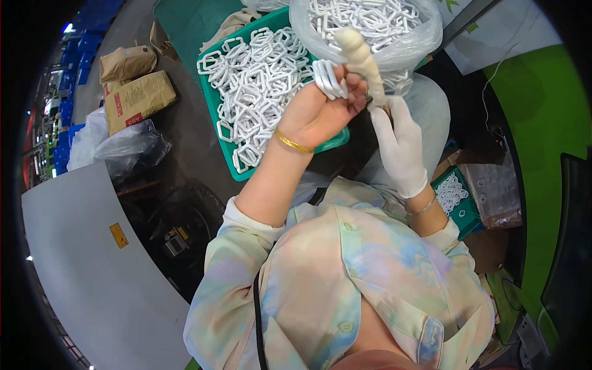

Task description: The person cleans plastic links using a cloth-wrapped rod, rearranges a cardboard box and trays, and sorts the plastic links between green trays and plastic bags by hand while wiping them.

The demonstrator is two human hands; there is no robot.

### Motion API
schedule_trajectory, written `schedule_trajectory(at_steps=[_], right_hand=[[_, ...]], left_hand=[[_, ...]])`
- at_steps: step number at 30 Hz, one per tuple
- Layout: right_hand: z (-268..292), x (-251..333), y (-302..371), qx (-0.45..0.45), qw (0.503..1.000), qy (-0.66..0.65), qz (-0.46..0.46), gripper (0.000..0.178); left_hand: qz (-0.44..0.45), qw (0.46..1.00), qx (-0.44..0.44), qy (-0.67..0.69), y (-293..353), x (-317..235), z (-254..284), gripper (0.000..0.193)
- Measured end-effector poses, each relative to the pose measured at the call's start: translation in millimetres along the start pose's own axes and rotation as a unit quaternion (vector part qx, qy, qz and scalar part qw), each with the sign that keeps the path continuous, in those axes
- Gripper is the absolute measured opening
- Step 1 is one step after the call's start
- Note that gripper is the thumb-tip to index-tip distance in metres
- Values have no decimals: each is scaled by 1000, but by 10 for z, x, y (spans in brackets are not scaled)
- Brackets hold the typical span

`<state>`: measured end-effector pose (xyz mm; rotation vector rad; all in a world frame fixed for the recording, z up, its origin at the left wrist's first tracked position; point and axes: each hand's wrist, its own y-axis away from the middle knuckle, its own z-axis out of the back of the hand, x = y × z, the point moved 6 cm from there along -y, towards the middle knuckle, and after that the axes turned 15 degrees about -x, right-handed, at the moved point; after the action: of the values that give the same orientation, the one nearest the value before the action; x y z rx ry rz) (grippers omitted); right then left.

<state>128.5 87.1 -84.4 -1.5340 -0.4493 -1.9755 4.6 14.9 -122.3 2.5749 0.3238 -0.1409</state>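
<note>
My left hand (pixel 317 114), bare with a gold bangle at the wrist, is curled around several white plastic links (pixel 328 80) lined up side by side. In my right hand (pixel 401 145), which wears a white glove, is the lower end of a cream-coloured wrapped stick (pixel 364 61); its bulging top points up and away. The left fingertips come close to the stick, and I cannot tell if they touch it. Beyond my left hand, loose white links (pixel 262 80) fill a green tray (pixel 213 120). A clear plastic bag (pixel 404 60) holding more links stands right of the tray.
Brown paper sacks (pixel 140 100) and crumpled plastic bags (pixel 132 150) lie at the far left, beyond a pale grey panel (pixel 92 246). To my right, a small green tray (pixel 470 221) of links sits beside clear-wrapped packs (pixel 493 188). A dark panel (pixel 570 246) rises at the right edge.
</note>
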Motion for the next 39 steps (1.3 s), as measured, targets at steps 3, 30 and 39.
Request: schedule_trajectory(at_steps=[3,30,39], right_hand=[[-76,253,-101,-45,996,-80,18,22],[154,-169,-162,-49,999,12,-1,25],[284,-176,-229,-79,996,9,29,25]], left_hand=[[47,996,79,12,26,143,-111,29],[-122,993,1,8,149,-88,-130,34],[-107,994,15,-7,153,-167,-372,38]])
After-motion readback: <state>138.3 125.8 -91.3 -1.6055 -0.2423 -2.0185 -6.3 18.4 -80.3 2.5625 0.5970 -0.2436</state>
